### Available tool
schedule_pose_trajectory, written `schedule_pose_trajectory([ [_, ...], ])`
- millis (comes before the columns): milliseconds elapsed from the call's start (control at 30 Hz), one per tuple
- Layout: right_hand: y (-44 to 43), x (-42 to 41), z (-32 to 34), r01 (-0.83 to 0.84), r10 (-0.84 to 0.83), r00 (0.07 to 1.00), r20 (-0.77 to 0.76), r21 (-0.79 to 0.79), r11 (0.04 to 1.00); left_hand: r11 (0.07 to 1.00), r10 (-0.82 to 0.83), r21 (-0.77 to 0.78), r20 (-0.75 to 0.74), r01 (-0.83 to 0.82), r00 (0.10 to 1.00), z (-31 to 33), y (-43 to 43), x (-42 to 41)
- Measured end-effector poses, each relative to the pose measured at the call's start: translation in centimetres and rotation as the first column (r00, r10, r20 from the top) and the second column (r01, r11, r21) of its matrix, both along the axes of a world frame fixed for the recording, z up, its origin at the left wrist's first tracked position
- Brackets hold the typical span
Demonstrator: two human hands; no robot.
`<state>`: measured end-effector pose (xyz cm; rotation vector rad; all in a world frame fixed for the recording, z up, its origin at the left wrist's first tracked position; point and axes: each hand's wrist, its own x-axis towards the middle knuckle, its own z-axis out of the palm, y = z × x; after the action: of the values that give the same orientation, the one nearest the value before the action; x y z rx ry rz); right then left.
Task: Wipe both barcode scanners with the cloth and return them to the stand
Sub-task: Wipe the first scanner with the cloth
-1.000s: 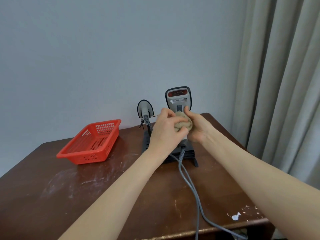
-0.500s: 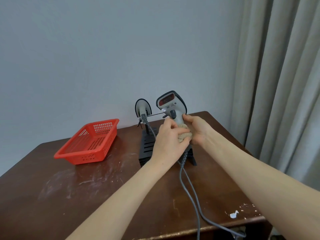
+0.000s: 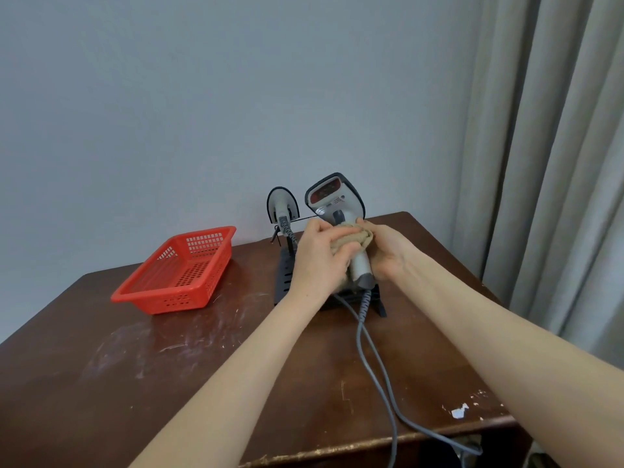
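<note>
Noted scanner (image 3: pixel 336 202) held clear of stand (image 3: pixel 287 282), over its right half, head up, red window toward the camera, handle slanting down and to the right.

Right hand (image 3: pixel 388 256): curled round the handle from the right, thumb up by the cloth. Judged a steadying grip, to keep the body from twisting under the rub.

Cloth (image 3: pixel 353 238): bunched round the neck just under the trigger. Pinched and pressed there by left hand (image 3: pixel 317 261), thumb and fingers curled over it. Judged the working grip. Step in hand taken as wiping the neck and handle. Head and window bare of cloth at this moment, so probably more to do on this unit.

Second scanner (image 3: pixel 282 206): seated at the back left of the stand, head up, coiled lead dropping from it. Cannot tell whether wiped.

Cable (image 3: pixel 374 359): slack from the handle base, down across the table (image 3: pixel 152 383) and over the front edge. Slack enough to allow the lift, but likely to drag or snag on the stand's foot at the return, so worth watching.

Basket (image 3: pixel 179 268): red, on the table left of the stand, well apart from both hands.

Next, by judgement: finish the head, then lower the scanner into its right-hand seat without shifting the stand.
</note>
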<state>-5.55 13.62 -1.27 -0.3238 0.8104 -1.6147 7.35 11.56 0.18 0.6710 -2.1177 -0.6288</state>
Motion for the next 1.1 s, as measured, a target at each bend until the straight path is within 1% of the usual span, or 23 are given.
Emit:
schedule_pose_trajectory([
  [67, 0.0, 0.1, 0.4, 0.011, -0.011, 1.0, -0.016, -0.009, 1.0, 1.0, 0.02, 0.003, -0.076, -0.02, 0.997, 0.1, 0.1, -0.2],
  [100, 0.0, -0.1, 0.6, 0.019, -0.019, 0.999, -0.032, 0.001, 1.0, 1.0, 0.006, 0.019, -0.059, -0.005, 0.998, 0.0, 0.3, -0.1],
  [167, 0.1, -0.8, 0.7, 0.05, -0.049, 0.998, -0.044, 0.024, 0.998, 0.997, -0.065, 0.049, 0.048, 0.063, 0.997, -0.4, 0.6, -0.1],
  [233, 0.2, -1.1, 0.6, 0.058, -0.057, 0.998, -0.03, 0.033, 0.998, 0.996, -0.093, 0.022, 0.102, 0.091, 0.99, -0.3, 0.6, 0.0],
  [267, 0.4, -0.7, 0.7, 0.046, -0.045, 0.999, -0.022, 0.029, 0.999, 0.997, -0.068, -0.017, 0.086, 0.07, 0.994, -0.1, 0.3, -0.1],
  [333, 0.4, -0.1, 0.7, 0.036, -0.036, 0.999, -0.013, 0.001, 0.999, 0.998, 0.008, -0.069, -0.001, -0.008, 1.0, 0.3, -0.2, -0.2],
  [400, 0.3, 0.1, 0.7, 0.05, -0.05, 0.998, -0.028, -0.007, 0.999, 0.998, 0.045, -0.047, -0.099, -0.049, 0.994, 0.1, 0.0, -0.4],
  [433, 0.2, 0.0, 0.8, 0.051, -0.05, 0.998, -0.049, 0.007, 0.999, 0.999, 0.038, -0.013, -0.114, -0.04, 0.993, -0.1, 0.3, -0.3],
  [467, 0.2, -0.2, 0.8, 0.049, -0.047, 0.997, -0.069, 0.028, 0.998, 1.0, 0.013, 0.027, -0.089, -0.011, 0.996, -0.3, 0.6, -0.1],
  [567, 0.5, -1.0, 0.5, 0.085, -0.077, 0.992, -0.097, 0.085, 0.993, 0.979, -0.154, 0.151, 0.116, 0.136, 0.981, -0.4, 1.0, 0.9],
  [600, 0.6, -1.0, 0.4, 0.09, -0.082, 0.992, -0.097, 0.076, 0.993, 0.977, -0.174, 0.154, 0.154, 0.15, 0.973, 0.0, 1.0, 1.2],
  [633, 0.6, -1.0, 0.3, 0.094, -0.088, 0.992, -0.094, 0.065, 0.993, 0.982, -0.154, 0.129, 0.145, 0.135, 0.977, 0.4, 0.7, 1.3],
  [700, 0.6, -0.5, 0.2, 0.096, -0.093, 0.992, -0.088, 0.03, 0.995, 0.997, -0.059, 0.045, 0.031, 0.058, 0.998, 1.3, 0.3, 1.2],
  [733, 0.5, -0.3, 0.2, 0.103, -0.102, 0.99, -0.095, 0.008, 0.995, 1.0, -0.026, -0.016, -0.021, 0.026, 0.999, 1.7, 0.1, 0.9],
  [767, 0.4, -0.2, 0.2, 0.116, -0.117, 0.987, -0.11, -0.008, 0.993, 0.994, -0.003, -0.105, -0.037, -0.001, 0.999, 2.1, -0.1, 0.6],
  [833, 0.2, 0.0, 0.4, 0.106, -0.11, 0.987, -0.119, -0.04, 0.994, 0.944, 0.072, -0.327, 0.041, -0.054, 0.997, 2.4, -0.6, -0.1],
  [900, 0.3, 0.1, 0.8, 0.078, -0.086, 0.986, -0.145, -0.061, 0.995, 0.877, 0.165, -0.471, 0.122, -0.089, 0.979, 2.1, -0.9, -0.4],
  [933, 0.5, 0.2, 1.0, 0.071, -0.08, 0.985, -0.151, -0.066, 0.995, 0.856, 0.182, -0.51, 0.139, -0.087, 0.974, 1.8, -0.9, -0.5],
  [1000, 0.7, 0.0, 0.9, 0.102, -0.11, 0.986, -0.128, -0.063, 0.993, 0.835, 0.131, -0.55, 0.183, -0.009, 0.974, 1.0, -0.6, -0.4],
  [1067, 0.8, -0.1, 0.8, 0.146, -0.151, 0.983, -0.108, -0.056, 0.988, 0.841, 0.054, -0.531, 0.273, 0.103, 0.961, 0.3, 0.1, -0.2],
  [1100, 0.8, -0.1, 0.8, 0.157, -0.162, 0.98, -0.114, -0.054, 0.986, 0.848, 0.039, -0.515, 0.297, 0.126, 0.954, 0.1, 0.4, -0.1],
])
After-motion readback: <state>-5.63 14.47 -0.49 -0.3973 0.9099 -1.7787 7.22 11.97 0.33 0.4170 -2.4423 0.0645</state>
